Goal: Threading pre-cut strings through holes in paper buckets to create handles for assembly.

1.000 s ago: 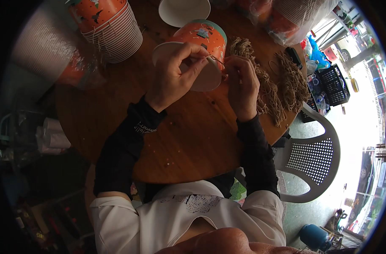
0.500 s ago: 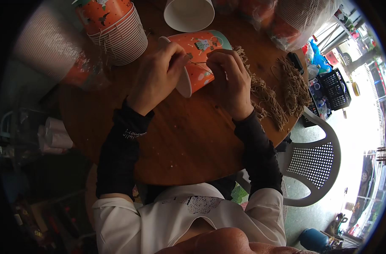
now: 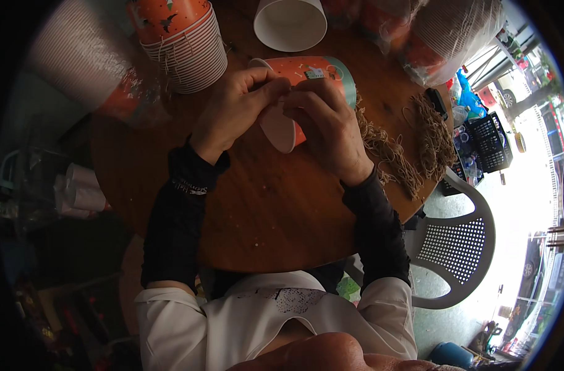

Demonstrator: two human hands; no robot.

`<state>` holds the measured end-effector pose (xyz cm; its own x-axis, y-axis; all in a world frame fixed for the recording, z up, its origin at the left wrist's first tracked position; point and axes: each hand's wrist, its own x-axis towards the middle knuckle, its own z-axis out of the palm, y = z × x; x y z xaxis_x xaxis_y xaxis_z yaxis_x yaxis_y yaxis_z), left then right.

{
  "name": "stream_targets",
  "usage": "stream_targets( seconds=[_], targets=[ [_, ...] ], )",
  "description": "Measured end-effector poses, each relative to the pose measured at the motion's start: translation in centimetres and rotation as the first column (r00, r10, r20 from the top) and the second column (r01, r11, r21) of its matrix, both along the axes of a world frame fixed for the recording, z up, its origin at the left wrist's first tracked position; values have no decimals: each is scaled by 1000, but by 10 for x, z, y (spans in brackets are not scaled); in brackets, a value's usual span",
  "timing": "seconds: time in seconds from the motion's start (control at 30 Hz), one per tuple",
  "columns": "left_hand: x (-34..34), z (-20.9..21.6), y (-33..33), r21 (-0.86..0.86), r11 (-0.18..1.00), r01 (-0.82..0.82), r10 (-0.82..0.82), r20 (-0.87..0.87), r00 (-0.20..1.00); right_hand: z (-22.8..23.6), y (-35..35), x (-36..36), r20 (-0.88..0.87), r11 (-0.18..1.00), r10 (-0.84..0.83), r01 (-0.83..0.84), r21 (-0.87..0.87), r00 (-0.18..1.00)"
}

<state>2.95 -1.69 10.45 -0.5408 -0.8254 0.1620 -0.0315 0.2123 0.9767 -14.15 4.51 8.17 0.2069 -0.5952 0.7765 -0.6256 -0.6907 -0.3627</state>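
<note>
An orange paper bucket (image 3: pixel 306 65) with a pale green base band and printed figures lies on its side on the table, its white-rimmed mouth turned toward my left. My left hand (image 3: pixel 240 110) is closed in a pinch at the rim, and the fingertips of my right hand (image 3: pixel 332 123) meet it there, also pinched. A thin piece of twine runs between them, mostly hidden by the fingers now. To the right of my right hand lie a loose bundle of twine (image 3: pixel 390 154) and a thicker twine hank (image 3: pixel 435 139).
A stack of orange buckets (image 3: pixel 192 59) with twine loops stands at the left. Behind the work is an empty white bucket (image 3: pixel 291 25). Plastic-wrapped bucket stacks (image 3: pixel 458 37) sit at the back right. A grey chair (image 3: pixel 455 247) touches the table's right side.
Both hands have come closer together at the bucket's rim. The twine stretched between them earlier is now mostly covered. The bucket has shifted slightly right and nearer.
</note>
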Motion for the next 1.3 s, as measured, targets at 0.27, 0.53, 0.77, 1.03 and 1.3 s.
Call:
stream_targets(
  seconds=[0.27,0.53,0.77,1.03,1.3],
  targets=[
    [-13,-11,6,-30,995,98,-99,-17,995,-4,-2,-11,174,998,-33,24,50,984],
    [-32,-27,20,-333,934,-129,89,-134,987,-7,1,-5,298,998,-63,55,35,953],
    [-27,-31,12,-388,916,-98,81,-60,995,-10,-1,-7,504,980,-98,-6,201,858],
    [-25,-24,10,-167,984,-68,33,-205,978,-17,0,-16,495,945,-83,-89,315,865],
    [-22,-25,7,-205,978,-28,-20,-226,974,-17,0,-13,508,938,-100,-89,334,855]
  ],
)
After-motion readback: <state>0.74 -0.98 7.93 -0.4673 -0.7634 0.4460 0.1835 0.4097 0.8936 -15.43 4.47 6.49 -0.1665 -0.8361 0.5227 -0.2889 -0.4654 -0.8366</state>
